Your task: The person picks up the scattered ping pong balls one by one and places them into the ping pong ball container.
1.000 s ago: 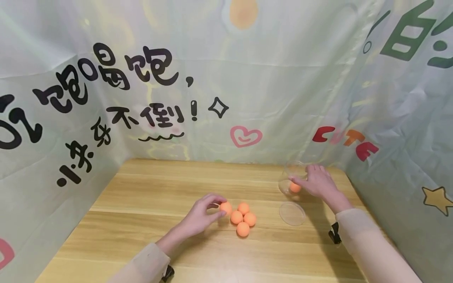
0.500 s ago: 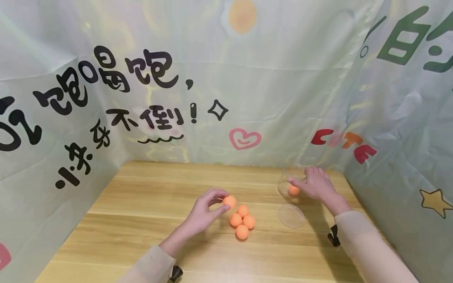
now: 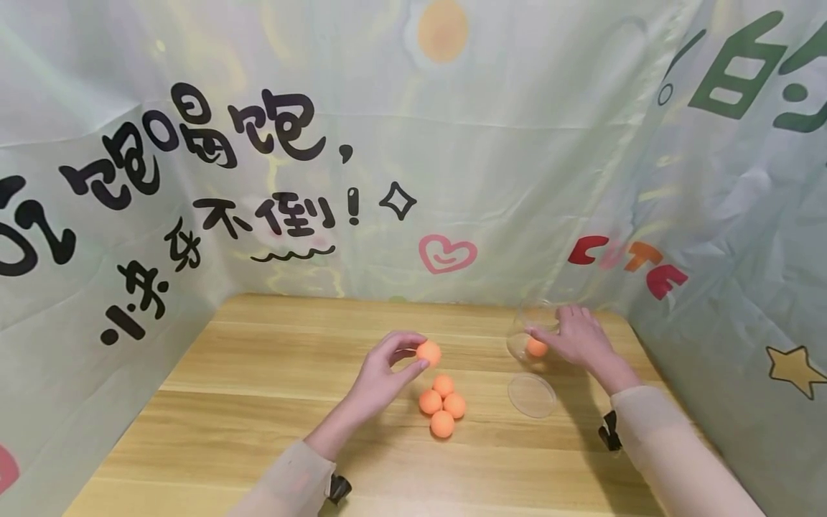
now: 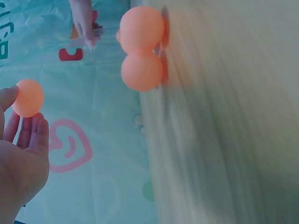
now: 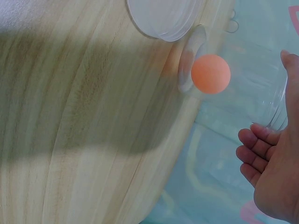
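Note:
My left hand [image 3: 381, 370] pinches an orange ping-pong ball [image 3: 429, 353] between thumb and fingertips, above the table; the left wrist view shows the held ball [image 4: 29, 98] well off the wood. Several more orange balls [image 3: 442, 424] lie grouped on the table just below and right of it. At the right back, my right hand [image 3: 578, 336] grips a clear plastic jar [image 5: 247, 79] near its rim, thumb on one side and fingers curled on the other. One orange ball [image 5: 210, 73] sits inside, at the bottom of the jar, which stands upright on the table.
A round clear lid [image 3: 532, 396] lies flat on the table in front of the jar. The wooden table [image 3: 271, 409] ends at a printed cloth backdrop [image 3: 362, 266] behind, with further cloth along both sides.
My left hand has lifted its ball up from beside the group and moved it slightly right and back. The right hand stays at the jar.

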`<action>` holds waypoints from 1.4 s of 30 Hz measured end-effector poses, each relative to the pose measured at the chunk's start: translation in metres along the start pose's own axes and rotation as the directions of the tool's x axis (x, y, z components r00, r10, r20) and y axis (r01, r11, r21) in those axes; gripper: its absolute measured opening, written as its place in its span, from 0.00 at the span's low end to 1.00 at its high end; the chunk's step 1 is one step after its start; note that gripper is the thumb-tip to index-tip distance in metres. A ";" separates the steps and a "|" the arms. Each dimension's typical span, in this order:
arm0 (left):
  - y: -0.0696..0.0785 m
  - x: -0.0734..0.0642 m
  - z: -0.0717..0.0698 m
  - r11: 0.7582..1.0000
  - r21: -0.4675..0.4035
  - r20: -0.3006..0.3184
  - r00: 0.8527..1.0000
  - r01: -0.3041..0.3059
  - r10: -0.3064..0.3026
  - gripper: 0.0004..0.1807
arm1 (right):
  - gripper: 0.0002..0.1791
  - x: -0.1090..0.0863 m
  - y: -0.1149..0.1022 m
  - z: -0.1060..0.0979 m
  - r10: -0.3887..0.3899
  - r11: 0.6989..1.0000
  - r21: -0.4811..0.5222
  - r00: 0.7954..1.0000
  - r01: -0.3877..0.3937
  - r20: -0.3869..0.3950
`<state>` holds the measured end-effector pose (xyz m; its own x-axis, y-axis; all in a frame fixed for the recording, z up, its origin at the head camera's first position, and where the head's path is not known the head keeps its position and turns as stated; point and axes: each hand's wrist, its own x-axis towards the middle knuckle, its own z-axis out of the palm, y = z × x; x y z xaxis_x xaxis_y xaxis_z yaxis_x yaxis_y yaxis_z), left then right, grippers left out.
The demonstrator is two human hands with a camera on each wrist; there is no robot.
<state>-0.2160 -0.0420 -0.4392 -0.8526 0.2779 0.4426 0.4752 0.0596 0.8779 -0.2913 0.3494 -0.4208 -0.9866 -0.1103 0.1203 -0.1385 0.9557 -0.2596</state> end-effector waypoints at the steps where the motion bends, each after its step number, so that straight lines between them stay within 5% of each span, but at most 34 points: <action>1: 0.000 0.002 0.001 1.000 -0.006 -0.001 1.000 -0.003 0.003 0.18 | 0.53 0.000 0.000 0.000 0.002 1.000 0.001 1.000 -0.002 0.001; 11: 0.001 0.016 0.013 0.998 -0.051 -0.022 0.999 -0.040 0.039 0.18 | 0.51 -0.001 0.002 0.001 -0.003 1.000 0.005 1.000 0.003 0.000; 42: 0.010 0.067 0.048 0.996 -0.055 0.055 0.996 -0.069 0.072 0.18 | 0.53 -0.001 -0.001 -0.002 0.008 1.000 -0.002 1.000 -0.008 0.007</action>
<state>-0.2578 0.0230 -0.4101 -0.8030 0.3335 0.4940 0.5201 -0.0127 0.8540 -0.2903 0.3491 -0.4189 -0.9882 -0.1048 0.1114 -0.1306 0.9572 -0.2583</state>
